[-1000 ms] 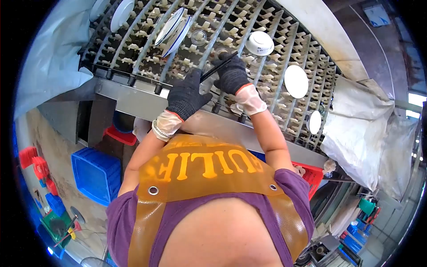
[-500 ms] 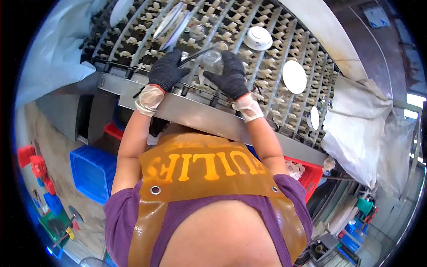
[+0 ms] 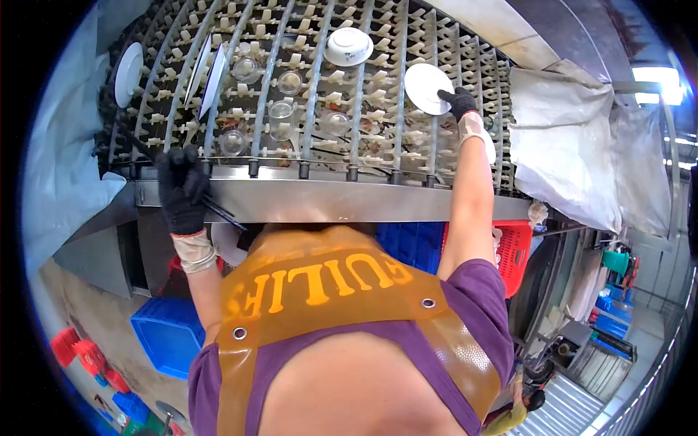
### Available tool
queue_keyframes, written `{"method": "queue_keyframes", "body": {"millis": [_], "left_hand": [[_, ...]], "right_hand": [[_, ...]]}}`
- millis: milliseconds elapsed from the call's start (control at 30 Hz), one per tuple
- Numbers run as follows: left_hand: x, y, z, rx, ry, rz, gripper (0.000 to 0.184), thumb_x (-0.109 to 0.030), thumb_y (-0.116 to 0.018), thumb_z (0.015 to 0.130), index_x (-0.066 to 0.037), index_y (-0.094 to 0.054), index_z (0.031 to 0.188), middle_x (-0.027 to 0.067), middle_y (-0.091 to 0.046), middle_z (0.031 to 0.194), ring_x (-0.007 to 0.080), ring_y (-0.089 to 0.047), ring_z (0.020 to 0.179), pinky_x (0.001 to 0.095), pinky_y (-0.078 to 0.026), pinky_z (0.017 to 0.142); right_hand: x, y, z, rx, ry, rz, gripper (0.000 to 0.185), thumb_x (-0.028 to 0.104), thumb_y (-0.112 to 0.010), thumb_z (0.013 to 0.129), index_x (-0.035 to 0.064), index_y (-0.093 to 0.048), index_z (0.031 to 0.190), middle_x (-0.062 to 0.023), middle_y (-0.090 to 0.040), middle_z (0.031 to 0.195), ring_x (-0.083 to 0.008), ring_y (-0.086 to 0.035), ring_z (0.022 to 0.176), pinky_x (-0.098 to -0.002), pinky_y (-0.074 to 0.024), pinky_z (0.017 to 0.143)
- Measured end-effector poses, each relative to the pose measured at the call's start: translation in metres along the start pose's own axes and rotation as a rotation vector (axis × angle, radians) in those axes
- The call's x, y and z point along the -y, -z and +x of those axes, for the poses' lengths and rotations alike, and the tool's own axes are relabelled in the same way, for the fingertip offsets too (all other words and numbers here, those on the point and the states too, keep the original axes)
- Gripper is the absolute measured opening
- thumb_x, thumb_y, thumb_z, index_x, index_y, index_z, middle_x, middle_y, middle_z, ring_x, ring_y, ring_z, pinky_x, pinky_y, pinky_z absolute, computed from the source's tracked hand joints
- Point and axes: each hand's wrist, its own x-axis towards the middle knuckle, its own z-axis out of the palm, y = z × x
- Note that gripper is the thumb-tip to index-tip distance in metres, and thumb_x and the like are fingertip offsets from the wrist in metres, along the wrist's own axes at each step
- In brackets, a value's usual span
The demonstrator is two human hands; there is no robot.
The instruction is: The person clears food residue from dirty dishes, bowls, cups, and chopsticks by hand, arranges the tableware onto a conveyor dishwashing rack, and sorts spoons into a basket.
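Note:
My right hand (image 3: 459,104), in a black knit glove over a clear plastic one, reaches across the conveyor and grips the near right rim of a white plate (image 3: 424,86). Another white plate is partly hidden behind that wrist. My left hand (image 3: 183,190), gloved alike, is closed around thin dark chopsticks (image 3: 224,212) at the conveyor's metal front edge. Small clear glasses (image 3: 281,120) lie between the belt's rails in the middle. A white bowl (image 3: 349,47) sits upside down farther back. Two plates (image 3: 212,81) stand on edge to the left, with one more white plate (image 3: 129,75) beyond them.
The pegged conveyor belt (image 3: 385,94) has a steel front ledge (image 3: 320,200). Plastic curtains (image 3: 560,138) hang at both ends. Below are a blue crate (image 3: 169,336) at left and a red basket (image 3: 515,254) at right. Another person (image 3: 512,414) is at lower right.
My hands have parted from around the glasses. The right hand moved right onto the white plate; the left moved left and down with the chopsticks. The camera view has shifted too.

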Motion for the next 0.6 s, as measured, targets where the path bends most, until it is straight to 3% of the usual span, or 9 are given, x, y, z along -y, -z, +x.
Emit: {"method": "queue_keyframes", "body": {"millis": [67, 100, 133, 200, 333, 400, 467, 567, 600], "left_hand": [[0.015, 0.006, 0.003, -0.099, -0.024, -0.015, 0.03, -0.034, -0.042, 0.094, -0.007, -0.053, 0.093, 0.0099, -0.055, 0.094, 0.006, -0.034, 0.044, 0.0184, -0.029, 0.037], [0.023, 0.002, 0.002, 0.0, 0.055, -0.19, 0.029, -0.033, -0.041, 0.094, -0.007, -0.053, 0.096, 0.0107, -0.057, 0.097, 0.0071, -0.034, 0.044, 0.02, -0.031, 0.038], [0.029, 0.0, 0.003, 0.102, 0.135, -0.365, 0.029, -0.031, -0.04, 0.095, -0.006, -0.054, 0.098, 0.0115, -0.058, 0.101, 0.0083, -0.034, 0.044, 0.0215, -0.033, 0.04], [0.037, -0.001, 0.0, 0.075, 0.16, -0.347, 0.029, -0.032, -0.038, 0.095, -0.008, -0.054, 0.098, 0.0101, -0.058, 0.102, 0.0078, -0.034, 0.044, 0.0214, -0.032, 0.04], [0.047, 0.004, -0.002, 0.084, 0.181, -0.292, 0.027, -0.032, -0.038, 0.095, -0.009, -0.052, 0.1, 0.0082, -0.056, 0.1, 0.0073, -0.034, 0.044, 0.0213, -0.033, 0.041], [0.049, 0.007, -0.001, 0.077, 0.168, -0.332, 0.026, -0.031, -0.038, 0.095, -0.009, -0.051, 0.1, 0.0071, -0.053, 0.099, 0.0072, -0.034, 0.044, 0.0219, -0.033, 0.041], [0.049, 0.005, 0.002, 0.134, 0.187, -0.363, 0.025, -0.028, -0.038, 0.096, -0.007, -0.051, 0.1, 0.0075, -0.051, 0.099, 0.0073, -0.035, 0.044, 0.0222, -0.034, 0.039], [0.056, 0.003, -0.001, 0.108, 0.178, -0.413, 0.027, -0.029, -0.037, 0.096, -0.007, -0.051, 0.102, 0.0079, -0.051, 0.099, 0.0074, -0.036, 0.044, 0.0218, -0.034, 0.039], [0.058, 0.006, -0.002, 0.113, 0.162, -0.388, 0.027, -0.03, -0.038, 0.095, -0.007, -0.051, 0.103, 0.0079, -0.052, 0.1, 0.0074, -0.036, 0.044, 0.0214, -0.034, 0.039]], "right_hand": [[0.033, 0.021, -0.017, 0.288, 0.061, 0.377, 0.066, 0.032, -0.081, 0.056, -0.0025, -0.058, 0.107, -0.0179, -0.064, 0.097, -0.028, -0.063, 0.087, -0.0353, -0.0496, 0.076], [0.049, 0.026, -0.021, 0.18, 0.277, 0.181, 0.05, 0.024, -0.078, 0.059, -0.0006, -0.062, 0.099, -0.0159, -0.066, 0.086, -0.0248, -0.065, 0.072, -0.0354, -0.0515, 0.065], [0.093, 0.041, -0.061, 0.073, 0.361, 0.011, 0.047, 0.019, -0.075, 0.058, 0.0001, -0.062, 0.099, -0.0176, -0.065, 0.089, -0.0261, -0.064, 0.077, -0.0379, -0.051, 0.069], [0.12, 0.039, -0.087, -0.107, 0.59, -0.134, 0.04, 0.012, -0.073, 0.059, 0.005, -0.064, 0.097, -0.012, -0.065, 0.089, -0.0225, -0.063, 0.078, -0.0307, -0.0496, 0.068], [0.176, 0.032, -0.164, -0.21, 1.108, -0.629, 0.011, 0.01, -0.064, 0.06, 0.0179, -0.063, 0.068, 0.0018, -0.064, 0.086, -0.0217, -0.058, 0.092, -0.0415, -0.0381, 0.089], [0.161, 0.004, -0.17, -0.188, 1.229, -0.447, 0.01, 0.01, -0.062, 0.063, 0.0188, -0.061, 0.069, 0.0004, -0.063, 0.092, -0.0211, -0.053, 0.1, -0.0476, -0.0319, 0.093], [0.154, 0.006, -0.18, -0.276, 1.243, -0.384, 0.025, 0.003, -0.059, 0.065, 0.0177, -0.063, 0.085, -0.0072, -0.059, 0.102, -0.0254, -0.052, 0.102, -0.0411, -0.0373, 0.091], [0.108, 0.026, -0.169, -0.426, 0.836, -0.18, 0.04, 0.001, -0.059, 0.065, 0.0085, -0.059, 0.105, -0.0124, -0.057, 0.103, -0.0322, -0.052, 0.097, -0.0399, -0.0405, 0.089], [0.079, 0.029, -0.16, -0.557, 0.667, -0.276, 0.048, 0.005, -0.061, 0.066, 0.0082, -0.054, 0.113, -0.0149, -0.057, 0.102, -0.0323, -0.052, 0.097, -0.0407, -0.0407, 0.089]]}}
